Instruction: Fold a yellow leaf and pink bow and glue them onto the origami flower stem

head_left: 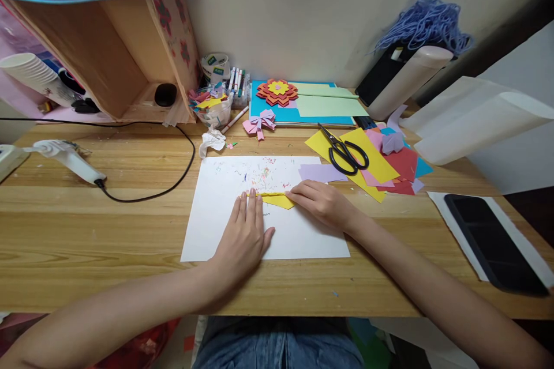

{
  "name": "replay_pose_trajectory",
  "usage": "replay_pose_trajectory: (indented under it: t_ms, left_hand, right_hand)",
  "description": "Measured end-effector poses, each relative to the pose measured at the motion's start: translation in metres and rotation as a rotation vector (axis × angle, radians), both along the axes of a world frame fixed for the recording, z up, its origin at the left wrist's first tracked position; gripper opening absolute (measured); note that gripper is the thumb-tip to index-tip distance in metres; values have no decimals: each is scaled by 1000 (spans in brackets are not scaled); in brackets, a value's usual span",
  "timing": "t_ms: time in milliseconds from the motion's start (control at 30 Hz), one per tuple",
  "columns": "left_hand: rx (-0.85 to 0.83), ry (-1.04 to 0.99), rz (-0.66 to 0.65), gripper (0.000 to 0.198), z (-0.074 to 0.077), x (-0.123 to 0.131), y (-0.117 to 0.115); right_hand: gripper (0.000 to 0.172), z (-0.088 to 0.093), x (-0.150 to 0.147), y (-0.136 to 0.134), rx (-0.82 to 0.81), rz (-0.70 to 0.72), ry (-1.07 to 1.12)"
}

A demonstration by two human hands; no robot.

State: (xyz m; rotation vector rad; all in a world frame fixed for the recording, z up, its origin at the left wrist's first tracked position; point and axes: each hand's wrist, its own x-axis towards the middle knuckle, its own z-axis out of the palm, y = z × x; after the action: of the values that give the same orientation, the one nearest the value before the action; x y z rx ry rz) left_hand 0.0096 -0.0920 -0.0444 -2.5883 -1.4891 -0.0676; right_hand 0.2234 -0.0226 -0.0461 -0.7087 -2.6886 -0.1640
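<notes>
A small piece of yellow paper [277, 201], folded along its far edge, lies on a white sheet [208, 225] marked with coloured specks. My left hand [244, 230] rests flat across its left part, fingers stretched and thumb apart, hiding that end. At the right end, my right hand [322, 202] is closed with its fingers pinching the folded edge; the thumb is mostly hidden. Just beyond the right hand, a strip of lilac paper [322, 172] lies partly over the white sheet.
Black-handled scissors [346, 153] lie on coloured paper [398, 164] at the right. Behind are a layered paper flower [277, 92], a pink paper bow [260, 122] and a tub of scraps [214, 109]. A corded glue gun [69, 161] lies left; a phone [493, 242] lies right.
</notes>
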Motion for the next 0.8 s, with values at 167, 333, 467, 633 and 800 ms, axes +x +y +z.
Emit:
replay_pose_trajectory:
  t_ms: [167, 333, 467, 633, 800]
  left_hand:
    - [-10, -17, 11, 54, 4, -1, 1]
    - [-27, -127, -49, 62, 10, -2, 9]
    - [-171, -172, -272, 66, 10, -1, 18]
    - [-222, -160, -256, 66, 6, -1, 19]
    - [-203, -176, -266, 63, 3, -2, 19]
  right_hand:
    - [25, 1, 0, 0, -10, 6, 3]
    - [26, 2, -1, -1, 22, 11, 7]
    - [25, 2, -6, -2, 53, 32, 8]
    - [27, 3, -4, -2, 32, 32, 0]
    - [25, 6, 8, -5, -14, 1, 2]
